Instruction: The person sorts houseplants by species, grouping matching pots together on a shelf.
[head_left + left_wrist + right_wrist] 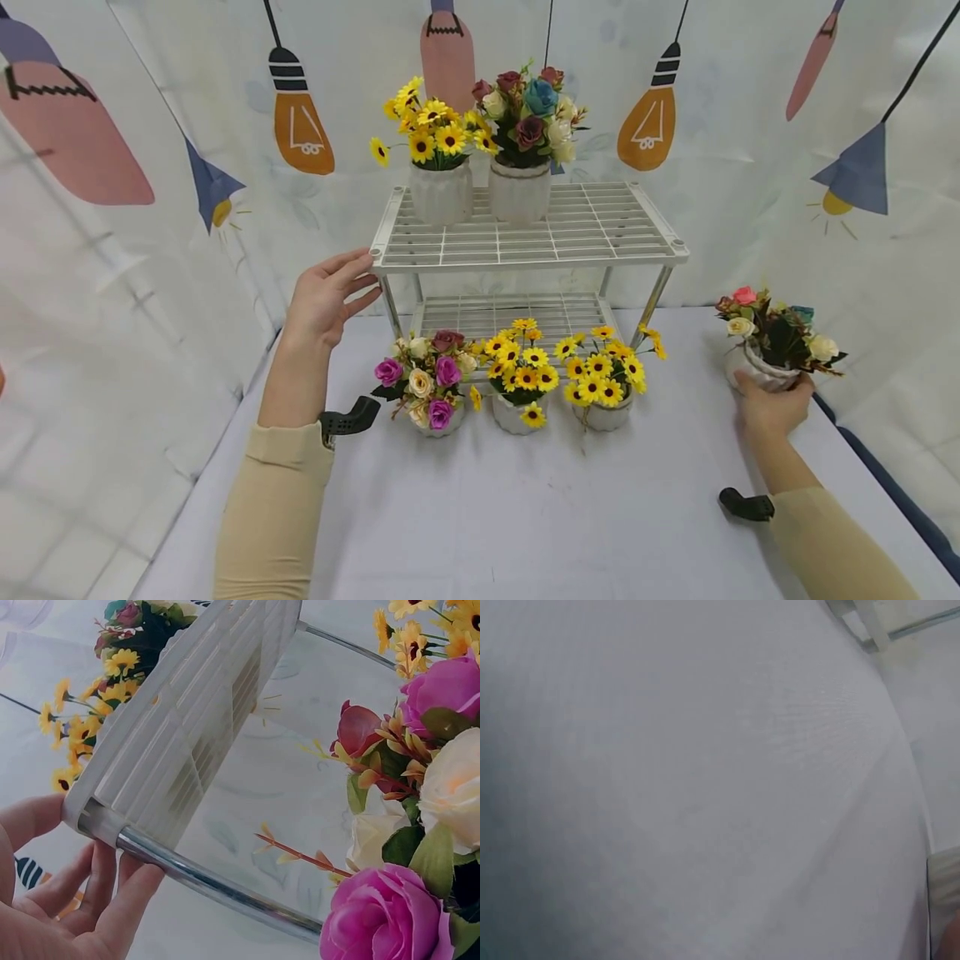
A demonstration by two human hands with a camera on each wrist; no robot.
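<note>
My left hand point(324, 300) is at the front left corner of a white two-tier wire shelf rack point(495, 258). In the left wrist view its thumb lies at the top corner and its fingers point(101, 881) are beside the chrome leg point(217, 881). Over at the right of the table, my right hand point(774, 410) grips a white pot of artificial roses point(765, 371), with pink, cream and teal blooms leaning right. The right wrist view mostly shows white cloth, with a bit of the pot point(945, 877) at its edge.
On the top tier stand a pot of yellow sunflowers point(441, 196) and a pot of mixed roses point(519, 192). Before the rack sit a purple-and-cream rose pot point(431, 383) and two sunflower pots point(517, 412). A patterned curtain point(525, 25) hangs behind the white-covered table point(525, 517).
</note>
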